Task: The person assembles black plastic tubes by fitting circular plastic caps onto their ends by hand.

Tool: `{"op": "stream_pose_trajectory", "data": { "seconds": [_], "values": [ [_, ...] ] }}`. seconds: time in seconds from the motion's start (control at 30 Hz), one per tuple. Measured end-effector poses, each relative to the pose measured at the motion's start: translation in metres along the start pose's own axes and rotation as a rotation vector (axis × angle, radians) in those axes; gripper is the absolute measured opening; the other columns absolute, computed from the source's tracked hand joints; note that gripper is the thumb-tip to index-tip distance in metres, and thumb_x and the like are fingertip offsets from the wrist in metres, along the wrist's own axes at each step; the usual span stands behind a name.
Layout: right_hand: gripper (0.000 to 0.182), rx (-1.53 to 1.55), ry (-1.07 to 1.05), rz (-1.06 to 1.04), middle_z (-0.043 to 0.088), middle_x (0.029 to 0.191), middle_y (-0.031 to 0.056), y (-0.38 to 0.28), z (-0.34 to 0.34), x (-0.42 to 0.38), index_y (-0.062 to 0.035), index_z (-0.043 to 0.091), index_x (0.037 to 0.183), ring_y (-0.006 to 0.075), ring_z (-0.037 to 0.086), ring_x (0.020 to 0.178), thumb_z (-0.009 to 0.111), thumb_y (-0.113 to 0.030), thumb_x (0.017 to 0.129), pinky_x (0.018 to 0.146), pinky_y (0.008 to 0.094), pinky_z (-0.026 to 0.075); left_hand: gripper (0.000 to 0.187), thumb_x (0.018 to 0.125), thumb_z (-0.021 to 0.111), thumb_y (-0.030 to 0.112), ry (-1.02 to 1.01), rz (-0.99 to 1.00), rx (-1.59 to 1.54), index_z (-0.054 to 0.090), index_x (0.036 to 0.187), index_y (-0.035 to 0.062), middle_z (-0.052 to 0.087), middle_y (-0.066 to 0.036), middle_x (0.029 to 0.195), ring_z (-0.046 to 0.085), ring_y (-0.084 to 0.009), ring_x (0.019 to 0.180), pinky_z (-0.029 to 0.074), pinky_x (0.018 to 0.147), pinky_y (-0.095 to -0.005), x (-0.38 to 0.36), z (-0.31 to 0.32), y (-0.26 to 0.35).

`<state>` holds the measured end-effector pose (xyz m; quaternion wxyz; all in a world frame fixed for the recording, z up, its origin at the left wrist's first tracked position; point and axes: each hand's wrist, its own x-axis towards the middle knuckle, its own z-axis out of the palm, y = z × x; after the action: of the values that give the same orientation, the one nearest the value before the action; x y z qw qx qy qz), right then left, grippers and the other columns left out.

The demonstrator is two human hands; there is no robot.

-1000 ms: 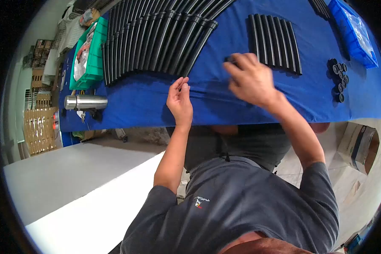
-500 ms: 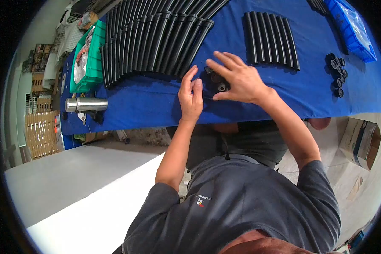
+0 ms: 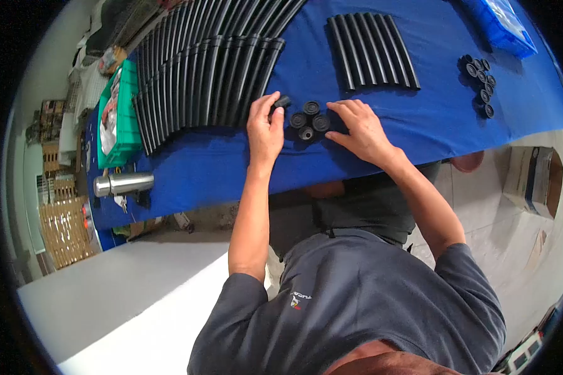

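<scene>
My left hand (image 3: 266, 132) grips a small black cylindrical cap (image 3: 283, 100) between thumb and fingertips, just right of the long black tubes. Between my hands, several round black caps (image 3: 320, 122) form a small cluster on the blue cloth, ringed faces up. One nearest me, a black cap (image 3: 306, 133), shows a lighter centre. My right hand (image 3: 361, 129) is open to the right of this cluster, thumb and fingers apart around its side, with nothing visible in it.
Rows of long black tubes (image 3: 219, 81) cover the blue cloth (image 3: 200, 169) at left. Shorter black tubes (image 3: 374, 53) lie behind my right hand. More black caps (image 3: 485, 94) sit at far right, near a blue crate (image 3: 507, 37). A green bin (image 3: 129, 119) and steel flask (image 3: 124, 183) stand left.
My right hand has drawn back to the right, uncovering the clustered caps. A cap now shows in my left hand, which was open before. The head view has shifted.
</scene>
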<state>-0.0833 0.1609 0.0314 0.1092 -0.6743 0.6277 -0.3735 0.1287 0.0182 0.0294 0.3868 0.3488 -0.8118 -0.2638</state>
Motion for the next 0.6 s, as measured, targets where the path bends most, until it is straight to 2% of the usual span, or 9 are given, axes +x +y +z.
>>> {"op": "stream_pose_trajectory", "data": {
  "seconds": [0.03,0.13,0.23,0.3,0.33,0.37,0.43,0.47,0.6],
  "values": [
    [0.059,-0.004,-0.005,0.008,0.064,0.122,0.0180,0.000,0.000,0.000,-0.0007,0.059,0.134,0.0376,0.059,0.112,0.082,-0.018,0.083,0.099,0.0466,0.048,0.036,0.096,0.068,0.007,-0.016,0.037,0.016,0.067,0.132,0.0011,0.069,-0.017,0.125,0.070,-0.0247,0.104,0.057,0.084,-0.0340,0.005,-0.001,0.001],
    [0.056,0.058,0.035,0.036,0.065,0.119,0.0186,0.000,0.003,-0.006,-0.0004,0.060,0.132,0.0381,0.060,0.111,0.081,-0.021,0.084,0.098,0.0476,0.049,0.048,0.094,0.072,0.008,-0.046,-0.141,-0.189,0.061,0.140,0.0035,0.071,-0.016,0.125,0.070,-0.0239,0.109,0.057,0.086,-0.0338,0.014,0.004,0.006],
    [0.054,0.022,0.155,-0.013,0.065,0.118,0.0197,0.006,-0.002,-0.014,0.0006,0.061,0.130,0.0381,0.061,0.111,0.079,-0.023,0.085,0.098,0.0471,0.050,0.039,0.096,0.072,0.015,-0.197,-0.082,0.042,0.067,0.133,0.0049,0.071,-0.014,0.128,0.069,-0.0243,0.113,0.054,0.091,-0.0334,0.016,0.010,-0.017],
    [0.053,0.052,0.158,0.004,0.066,0.118,0.0193,0.004,-0.019,-0.024,-0.0001,0.061,0.130,0.0378,0.061,0.111,0.079,-0.023,0.086,0.097,0.0467,0.051,0.036,0.099,0.069,0.021,-0.176,-0.091,-0.107,0.069,0.132,0.0059,0.067,-0.015,0.137,0.065,-0.0253,0.122,0.053,0.095,-0.0348,0.014,0.017,-0.026],
    [0.052,0.048,0.171,-0.003,0.066,0.117,0.0186,0.006,-0.022,-0.029,-0.0010,0.062,0.129,0.0371,0.062,0.110,0.079,-0.023,0.086,0.095,0.0462,0.052,0.041,0.102,0.068,0.028,-0.122,-0.111,-0.188,0.067,0.136,0.0069,0.058,-0.015,0.149,0.057,-0.0259,0.133,0.050,0.102,-0.0378,0.012,0.017,-0.008],
    [0.050,0.019,0.173,-0.015,0.066,0.116,0.0183,0.007,-0.028,-0.033,-0.0012,0.062,0.129,0.0369,0.062,0.109,0.078,-0.023,0.086,0.095,0.0461,0.052,0.049,0.102,0.067,0.035,-0.147,-0.085,-0.213,0.062,0.142,0.0079,0.046,-0.018,0.160,0.045,-0.0311,0.146,0.042,0.114,-0.0453,0.011,0.013,0.008],
    [0.048,-0.016,0.167,-0.039,0.067,0.115,0.0177,0.009,-0.040,-0.047,-0.0016,0.063,0.127,0.0366,0.063,0.108,0.078,-0.023,0.087,0.093,0.0460,0.052,0.059,0.100,0.067,0.041,-0.225,0.230,0.025,0.056,0.149,0.0092,0.039,-0.021,0.164,0.034,-0.0397,0.152,0.029,0.122,-0.0513,0.006,0.010,0.020],
    [0.044,-0.025,0.191,-0.017,0.067,0.113,0.0171,0.010,-0.041,-0.053,-0.0019,0.064,0.124,0.0365,0.064,0.104,0.077,-0.021,0.087,0.091,0.0456,0.053,0.066,0.098,0.067,0.046,-0.297,0.272,0.102,0.054,0.151,0.0097,0.035,-0.022,0.166,0.026,-0.0466,0.154,0.022,0.125,-0.0550,0.002,0.010,0.023],
    [0.038,-0.061,0.253,0.019,0.068,0.114,0.0166,0.016,-0.069,-0.075,-0.0020,0.065,0.120,0.0358,0.065,0.102,0.078,-0.016,0.087,0.089,0.0450,0.054,0.067,0.100,0.065,0.047,-0.404,0.321,0.247,0.057,0.146,-0.0002,0.047,-0.021,0.159,0.028,-0.0472,0.153,0.025,0.124,-0.0542,-0.007,0.024,0.028]
  ]
}}
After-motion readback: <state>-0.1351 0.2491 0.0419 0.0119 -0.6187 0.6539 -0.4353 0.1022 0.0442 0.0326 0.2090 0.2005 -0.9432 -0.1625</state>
